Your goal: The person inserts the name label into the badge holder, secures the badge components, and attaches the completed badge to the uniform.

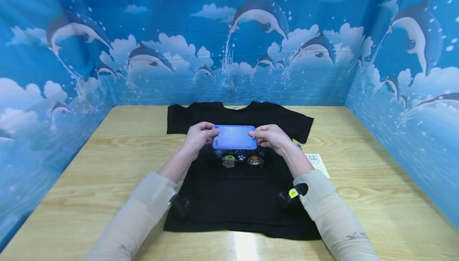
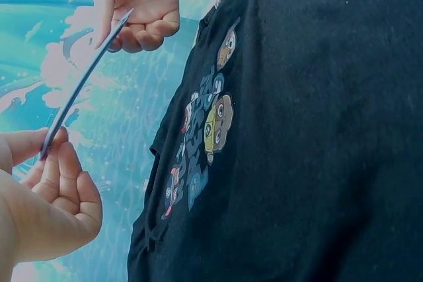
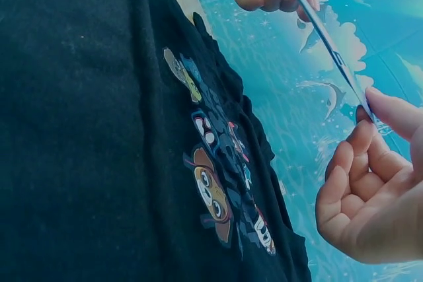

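Note:
A thin, flat blue plastic card holder (image 1: 235, 138) with rounded corners is held sideways above the shirt. My left hand (image 1: 199, 137) pinches its left end between thumb and fingers, and my right hand (image 1: 271, 136) pinches its right end. Both wrist views show the card holder (image 2: 86, 84) nearly edge-on, the thumb on one face and the fingertips on the other. Beneath the hands a black T-shirt (image 1: 244, 197) lies spread out, its neck at the far side. Cartoon dog faces are printed on its chest, and the card holder and hands cover part of that print.
A white card (image 1: 316, 163) printed "ID/IC CARD" lies beside the shirt's right side, partly behind my right forearm. The wooden table (image 1: 118, 157) is bordered by a blue dolphin-print curtain (image 1: 201, 73) at the back and both sides.

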The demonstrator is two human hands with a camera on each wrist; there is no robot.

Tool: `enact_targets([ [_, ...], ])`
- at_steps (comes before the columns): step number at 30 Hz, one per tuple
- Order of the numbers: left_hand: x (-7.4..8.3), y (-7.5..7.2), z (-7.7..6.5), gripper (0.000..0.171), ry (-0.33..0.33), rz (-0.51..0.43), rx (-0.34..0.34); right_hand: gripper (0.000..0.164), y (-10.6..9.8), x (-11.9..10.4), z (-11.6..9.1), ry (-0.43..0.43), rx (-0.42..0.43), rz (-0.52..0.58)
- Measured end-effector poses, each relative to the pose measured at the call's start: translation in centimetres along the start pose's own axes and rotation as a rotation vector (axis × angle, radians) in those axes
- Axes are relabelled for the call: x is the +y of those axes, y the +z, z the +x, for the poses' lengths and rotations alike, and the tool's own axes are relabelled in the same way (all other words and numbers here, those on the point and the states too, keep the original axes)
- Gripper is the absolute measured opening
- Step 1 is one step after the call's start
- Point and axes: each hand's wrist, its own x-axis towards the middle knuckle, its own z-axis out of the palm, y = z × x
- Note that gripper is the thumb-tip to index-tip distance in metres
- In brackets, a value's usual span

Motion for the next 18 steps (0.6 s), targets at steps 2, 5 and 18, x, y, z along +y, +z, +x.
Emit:
enact_targets([
  [2, 0.02, -0.1, -0.09, 0.024, -0.002, 0.0, -0.003, 0.012, 0.08, -0.04, 0.01, -0.004, 0.009, -0.008],
  [5, 0.02, -0.22, -0.14, 0.024, -0.002, 0.0, -0.009, 0.012, 0.28, -0.12, 0.02, -0.01, 0.027, -0.018],
  [18, -0.07, -0.56, -0.42, 0.024, 0.068, 0.029, -0.03, 0.014, 0.18, -0.02, 0.16, -0.029, 0.058, -0.022],
])
